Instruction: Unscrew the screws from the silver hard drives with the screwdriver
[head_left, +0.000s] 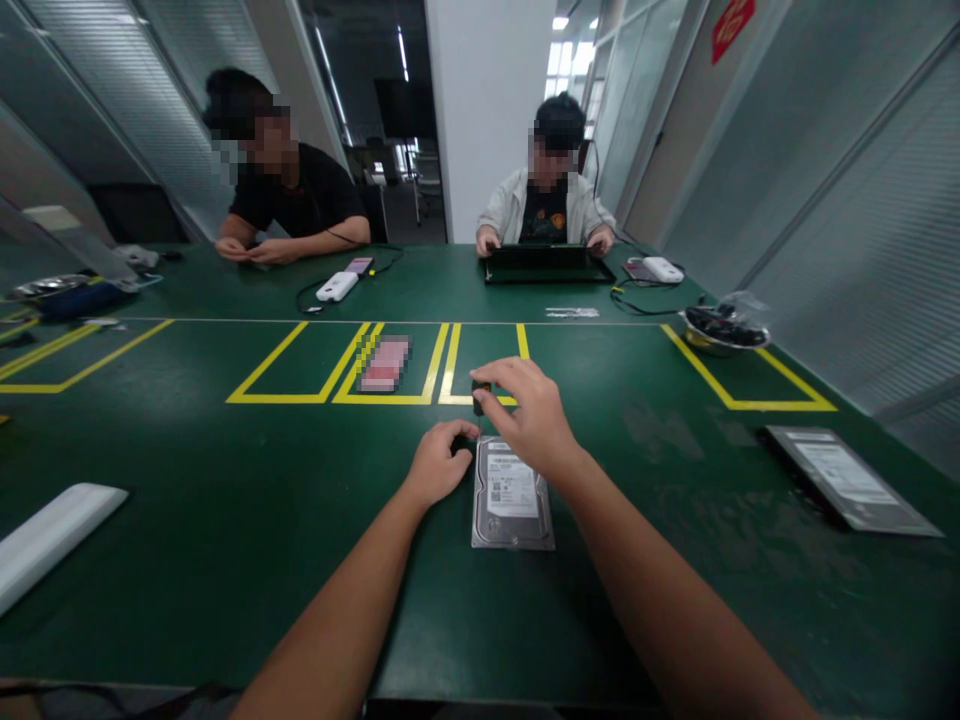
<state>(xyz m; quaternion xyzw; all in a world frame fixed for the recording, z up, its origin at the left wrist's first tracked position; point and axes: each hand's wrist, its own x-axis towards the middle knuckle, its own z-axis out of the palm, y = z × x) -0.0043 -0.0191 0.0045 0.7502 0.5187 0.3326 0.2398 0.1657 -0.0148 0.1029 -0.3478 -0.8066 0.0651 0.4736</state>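
A silver hard drive (513,495) with a white label lies flat on the green table in front of me. My right hand (529,405) grips the short dark handle of a screwdriver (481,398) between thumb and fingers. The screwdriver stands upright, its thin shaft pointing down at the drive's far left corner. My left hand (441,462) rests beside that corner, fingers bent and thumb apart from them, the fingertips close to the shaft's lower end. Whether those fingertips touch the shaft or the drive's edge is too small to tell.
A second hard drive (855,480) lies at right, near a metal bowl (724,330) of dark parts. A pink phone-like object (385,363) sits among yellow tape outlines. A white object (56,540) lies at left. Across the table, one person holds a dark panel (547,265); another sits at left.
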